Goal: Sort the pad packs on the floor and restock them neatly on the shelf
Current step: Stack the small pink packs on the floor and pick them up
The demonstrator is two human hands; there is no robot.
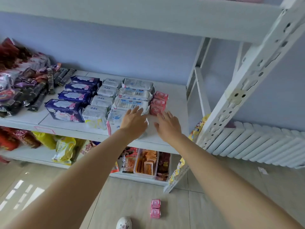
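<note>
I have both arms stretched out to the white shelf, at its right end. My left hand lies palm down on the nearest white pack of the wide white row, fingers spread and flat, their tips reaching the next white pack behind it; the hand presses rather than clasps, nothing is closed in it. My right hand is just to the right of it, also open with the fingers fanned, hovering over bare shelf board, its fingertips just beside the nearest pink pack on the shelf; I cannot tell whether they touch it. The pad packs stand in rows running from near to far: dark blue packs on the left, then white ABC packs, then the wide white ones, then three small pink packs on the right, the far one near the back. Left of the pad rows lies a loose heap of dark and purple snack wrappers. On the floor near me two more small pink packs lie touching, one behind the other, well apart from the shelf. A white radiator runs along the wall at the right, behind the shelf's upright post.
</note>
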